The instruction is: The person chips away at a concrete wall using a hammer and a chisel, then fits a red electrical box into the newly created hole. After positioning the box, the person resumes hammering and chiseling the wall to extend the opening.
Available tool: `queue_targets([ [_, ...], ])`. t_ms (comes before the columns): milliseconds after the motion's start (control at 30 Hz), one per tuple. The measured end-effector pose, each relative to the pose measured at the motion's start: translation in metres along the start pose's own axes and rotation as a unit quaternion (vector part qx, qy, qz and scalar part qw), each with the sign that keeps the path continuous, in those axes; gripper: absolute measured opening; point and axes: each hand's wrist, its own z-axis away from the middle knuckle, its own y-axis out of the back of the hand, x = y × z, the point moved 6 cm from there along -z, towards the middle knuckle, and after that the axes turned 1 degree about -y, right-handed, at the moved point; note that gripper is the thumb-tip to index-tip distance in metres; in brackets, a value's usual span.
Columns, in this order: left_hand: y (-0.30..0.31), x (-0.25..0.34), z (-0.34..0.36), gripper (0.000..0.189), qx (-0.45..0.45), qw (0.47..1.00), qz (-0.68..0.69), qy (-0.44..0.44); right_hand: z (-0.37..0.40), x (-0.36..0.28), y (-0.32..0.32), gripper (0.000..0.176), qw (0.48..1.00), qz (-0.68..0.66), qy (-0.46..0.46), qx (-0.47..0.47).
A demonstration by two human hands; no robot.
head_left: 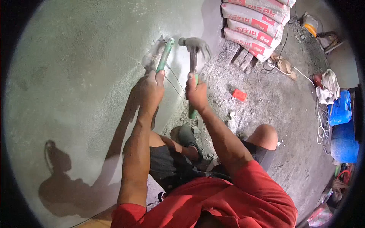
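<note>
My left hand (153, 88) is wrapped round a green chisel (165, 57), whose far end is at a broken patch (151, 57) low on the grey plastered wall (83, 68). The chisel's tip against the wall is hard to make out. In my right hand (197, 94) is a claw hammer (194, 49) with a green grip, held by the handle. Its head is just right of the chisel's near end, apart from it, with the claw pointing right and slightly blurred.
Stacked cement bags (254, 26) stand at the back. A small red box (239, 95) and rubble lie on the concrete floor (281, 114). A white cable (304, 76) runs along the right, near a blue jerrycan (340, 108) and a blue drum (344, 144).
</note>
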Motion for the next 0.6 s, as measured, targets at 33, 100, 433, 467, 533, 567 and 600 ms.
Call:
queue_targets([
  [33, 0.001, 0.001, -0.005, 0.048, 0.017, 0.999, -0.018, -0.02, -0.005, -0.021, -0.001, 0.044, 0.996, -0.021, -0.076, -0.037],
  [100, 0.006, 0.004, -0.001, 0.048, 0.028, 0.999, -0.035, -0.031, -0.001, -0.032, 0.015, 0.043, 0.999, -0.042, -0.012, -0.004],
  [433, 0.016, 0.027, 0.011, 0.054, -0.02, 0.998, 0.043, 0.041, -0.011, -0.023, -0.003, 0.045, 0.997, 0.064, 0.01, -0.031],
  [467, 0.021, 0.032, 0.008, 0.054, -0.011, 0.998, 0.046, 0.038, -0.013, -0.04, 0.002, 0.045, 0.998, 0.051, -0.009, -0.029],
  [533, 0.022, 0.034, 0.012, 0.055, -0.028, 0.997, 0.022, 0.061, 0.005, -0.074, 0.015, 0.052, 1.0, -0.008, 0.006, -0.012],
  [567, 0.022, 0.032, 0.013, 0.055, -0.027, 0.997, 0.023, 0.065, 0.012, -0.088, 0.023, 0.055, 0.996, -0.028, 0.078, -0.014],
  [600, 0.019, 0.032, 0.014, 0.056, -0.028, 0.997, 0.044, 0.05, 0.018, -0.097, 0.031, 0.056, 0.99, -0.025, 0.142, -0.001],
])
